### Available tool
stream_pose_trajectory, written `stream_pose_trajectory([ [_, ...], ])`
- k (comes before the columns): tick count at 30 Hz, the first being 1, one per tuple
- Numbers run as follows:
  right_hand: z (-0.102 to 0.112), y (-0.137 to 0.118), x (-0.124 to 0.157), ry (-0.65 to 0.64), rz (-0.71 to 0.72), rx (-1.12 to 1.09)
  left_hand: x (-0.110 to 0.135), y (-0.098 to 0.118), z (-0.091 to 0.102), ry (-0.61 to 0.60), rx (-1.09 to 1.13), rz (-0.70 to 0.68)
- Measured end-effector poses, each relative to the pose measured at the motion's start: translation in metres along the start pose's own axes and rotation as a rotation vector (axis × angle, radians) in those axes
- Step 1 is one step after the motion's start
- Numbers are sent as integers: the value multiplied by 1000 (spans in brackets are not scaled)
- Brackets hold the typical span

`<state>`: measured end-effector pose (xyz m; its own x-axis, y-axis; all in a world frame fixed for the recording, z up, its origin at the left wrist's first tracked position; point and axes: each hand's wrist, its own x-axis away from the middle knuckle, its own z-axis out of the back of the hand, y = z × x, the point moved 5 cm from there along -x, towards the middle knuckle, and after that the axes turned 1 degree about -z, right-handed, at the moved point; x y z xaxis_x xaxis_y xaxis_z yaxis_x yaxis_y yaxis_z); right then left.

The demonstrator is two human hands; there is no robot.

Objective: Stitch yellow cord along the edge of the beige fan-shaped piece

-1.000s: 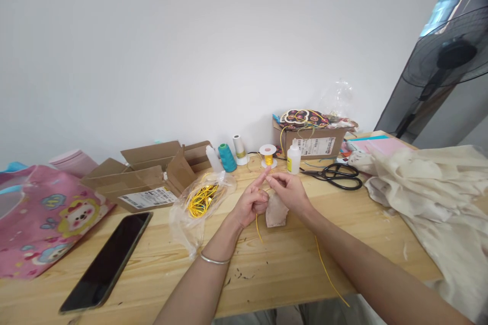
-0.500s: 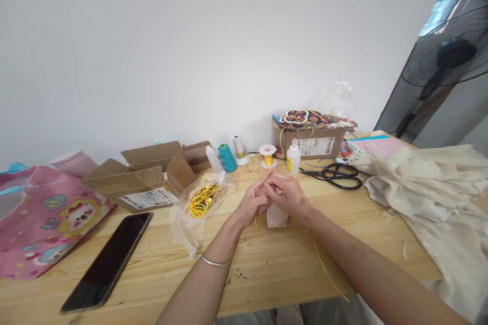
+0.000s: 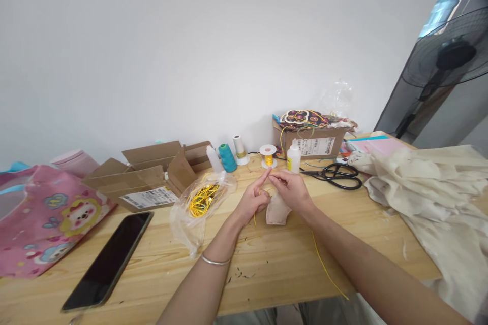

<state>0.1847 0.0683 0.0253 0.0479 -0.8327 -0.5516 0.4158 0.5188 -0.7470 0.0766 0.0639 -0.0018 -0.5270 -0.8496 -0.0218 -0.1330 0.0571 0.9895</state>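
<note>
My left hand (image 3: 252, 198) and my right hand (image 3: 292, 191) meet over the middle of the wooden table (image 3: 267, 264). A thin yellow cord (image 3: 326, 270) is pinched between the fingertips of both hands; it trails back toward the table's front edge. Under my right hand a small beige fabric piece (image 3: 275, 212) hangs against the table, and I cannot tell which hand holds it. My left index finger points up beside the right fingertips. A silver bangle (image 3: 214, 261) sits on my left wrist.
A clear bag of yellow cord (image 3: 201, 200) lies left of my hands, a black phone (image 3: 109, 260) further left, a pink bag (image 3: 49, 216) at the far left. Cardboard boxes (image 3: 148, 175), thread spools (image 3: 227, 157), a glue bottle (image 3: 293, 157), black scissors (image 3: 335, 175) and cream cloth (image 3: 430, 188) surround them.
My hands closed together, then shifted slightly; the left index finger is raised again and the right fingertips pinch the cord a little higher. The fabric piece moved slightly.
</note>
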Motion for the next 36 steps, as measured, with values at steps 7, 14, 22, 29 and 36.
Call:
stream_pose_trajectory([
  [7, -1, -5, 0, -26, 20, 266, -4, -2, 2, 108, -344, -117],
  [14, -2, 6, 0, 5, -119, 108, 1, 0, -7, -34, 53, -1],
  [22, -4, 3, 0, -4, -40, -44, 3, 3, -4, -41, 248, 15],
  [29, -1, -2, 1, 3, -26, 140, -1, -5, -6, -41, 49, 19],
  [36, 4, -5, -1, 56, -1, 218, -2, -5, -7, -41, -11, 4],
])
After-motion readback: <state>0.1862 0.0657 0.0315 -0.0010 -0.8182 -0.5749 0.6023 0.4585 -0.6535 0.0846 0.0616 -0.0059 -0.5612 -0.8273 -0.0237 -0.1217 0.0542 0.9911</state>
